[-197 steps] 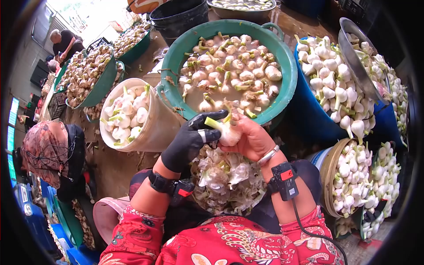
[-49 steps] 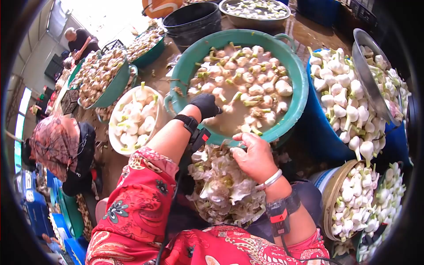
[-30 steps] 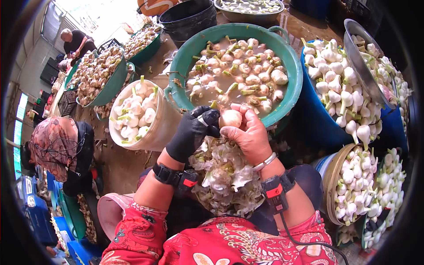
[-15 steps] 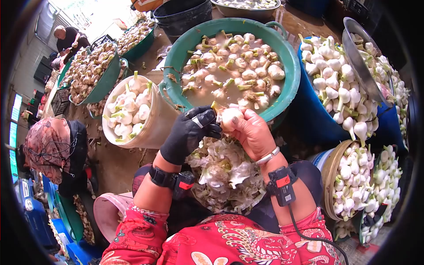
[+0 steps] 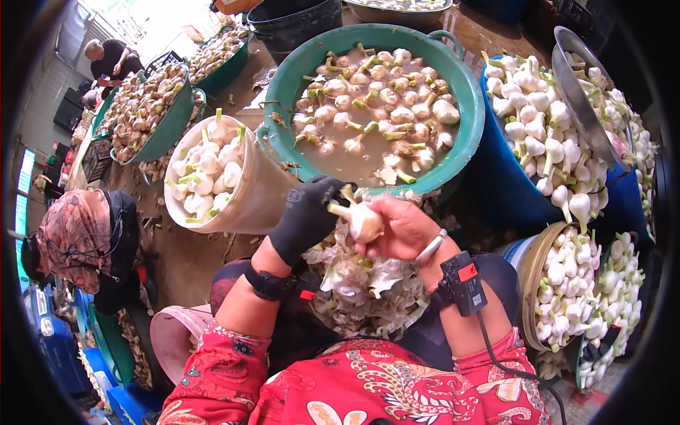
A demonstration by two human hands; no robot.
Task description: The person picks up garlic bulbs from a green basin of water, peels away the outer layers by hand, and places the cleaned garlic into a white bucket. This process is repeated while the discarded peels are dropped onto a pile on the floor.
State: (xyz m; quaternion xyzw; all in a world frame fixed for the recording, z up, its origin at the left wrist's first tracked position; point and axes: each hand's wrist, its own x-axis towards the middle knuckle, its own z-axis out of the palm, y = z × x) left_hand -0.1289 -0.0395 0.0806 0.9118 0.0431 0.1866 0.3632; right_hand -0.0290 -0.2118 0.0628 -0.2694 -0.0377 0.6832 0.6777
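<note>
My right hand [image 5: 407,228], bare with a ring-like bracelet at its wrist, grips a garlic bulb [image 5: 367,224] whose cut stalk points left. In a black glove, my left hand [image 5: 309,214] is closed at the bulb's stalk end, pinching a pale strip of its skin [image 5: 348,193]. Some of the gloved fingertips are hidden. Below both hands, a heap of papery garlic peels [image 5: 372,294] lies between my knees. Just beyond them, a green tub [image 5: 283,78] holds murky water with several unpeeled bulbs [image 5: 400,113] floating in it.
At left stands a white bucket [image 5: 262,191] of peeled garlic. To the right are a blue barrel [image 5: 506,188] and a tilted bucket [image 5: 528,283], both full of white bulbs. A pink bucket [image 5: 170,340] sits lower left. A bent-over person [image 5: 85,241] is beside me; another person [image 5: 110,60] works farther back.
Both hands have come slightly down with the garlic bulb, away from the tub. The bulb has turned, so its stalk now points left, and a strip of skin stands away from it.
</note>
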